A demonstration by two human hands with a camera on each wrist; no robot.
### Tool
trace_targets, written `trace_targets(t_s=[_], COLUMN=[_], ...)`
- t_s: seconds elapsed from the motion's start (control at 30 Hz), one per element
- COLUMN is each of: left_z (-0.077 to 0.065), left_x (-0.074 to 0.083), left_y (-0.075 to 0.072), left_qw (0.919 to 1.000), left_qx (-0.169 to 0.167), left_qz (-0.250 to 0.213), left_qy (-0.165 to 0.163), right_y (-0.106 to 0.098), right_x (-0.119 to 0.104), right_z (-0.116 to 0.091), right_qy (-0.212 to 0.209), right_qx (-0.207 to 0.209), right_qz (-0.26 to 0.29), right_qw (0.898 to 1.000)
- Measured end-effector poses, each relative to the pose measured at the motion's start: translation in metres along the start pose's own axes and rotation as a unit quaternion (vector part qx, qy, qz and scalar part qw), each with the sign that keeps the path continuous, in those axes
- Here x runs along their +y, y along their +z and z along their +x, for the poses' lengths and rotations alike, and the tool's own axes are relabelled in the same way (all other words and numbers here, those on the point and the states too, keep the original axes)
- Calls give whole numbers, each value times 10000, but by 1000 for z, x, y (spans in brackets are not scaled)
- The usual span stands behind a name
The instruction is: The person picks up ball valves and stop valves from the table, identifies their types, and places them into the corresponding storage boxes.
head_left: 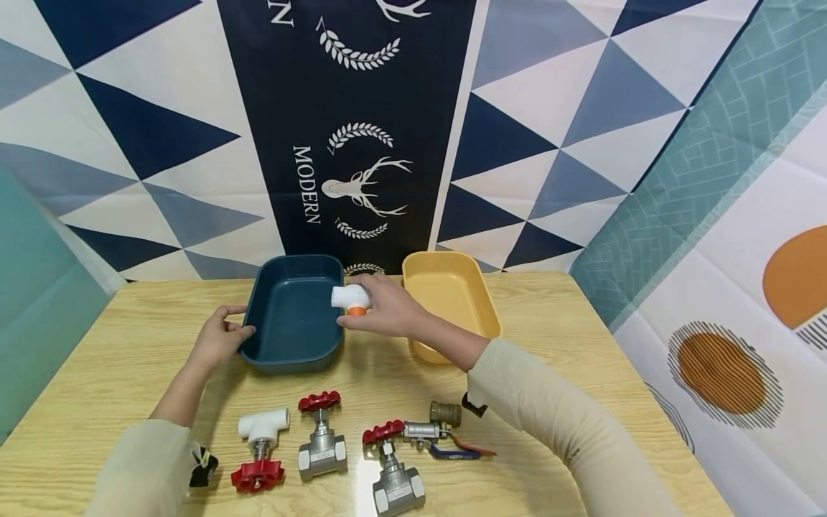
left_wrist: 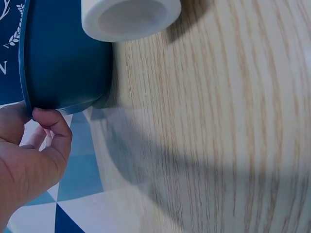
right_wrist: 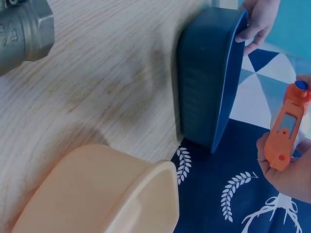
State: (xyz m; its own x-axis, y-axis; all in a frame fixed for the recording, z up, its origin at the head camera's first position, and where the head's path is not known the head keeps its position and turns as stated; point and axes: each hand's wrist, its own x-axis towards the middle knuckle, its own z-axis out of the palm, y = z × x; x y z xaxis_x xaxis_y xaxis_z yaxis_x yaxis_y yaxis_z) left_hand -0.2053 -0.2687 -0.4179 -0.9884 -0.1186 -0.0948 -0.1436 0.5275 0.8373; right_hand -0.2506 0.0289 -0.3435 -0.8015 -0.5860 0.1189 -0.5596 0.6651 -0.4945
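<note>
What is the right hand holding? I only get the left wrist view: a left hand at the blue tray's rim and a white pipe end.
Observer: The right hand holds a white plastic valve with an orange lever handle.
Operator: Is there a second tray?
Observer: Yes, a yellow tray stands to the right of the blue tray, as the head view shows.
Operator: How many valves with red handwheels are out?
Observer: Three in the head view: one white stop valve and two metal gate valves.
</note>
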Motion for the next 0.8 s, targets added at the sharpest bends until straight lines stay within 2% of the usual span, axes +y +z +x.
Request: trace_targets(t_s=[0.8], left_z=[0], left_x=[1], left_y=[2], left_qw=[9999], left_qx=[73], left_qz=[-36], left_qy=[-120], right_y=[6], right_x=[-3], right_z=[11], right_qy=[50], right_qx=[37], right_qz=[-165], right_qw=[9998])
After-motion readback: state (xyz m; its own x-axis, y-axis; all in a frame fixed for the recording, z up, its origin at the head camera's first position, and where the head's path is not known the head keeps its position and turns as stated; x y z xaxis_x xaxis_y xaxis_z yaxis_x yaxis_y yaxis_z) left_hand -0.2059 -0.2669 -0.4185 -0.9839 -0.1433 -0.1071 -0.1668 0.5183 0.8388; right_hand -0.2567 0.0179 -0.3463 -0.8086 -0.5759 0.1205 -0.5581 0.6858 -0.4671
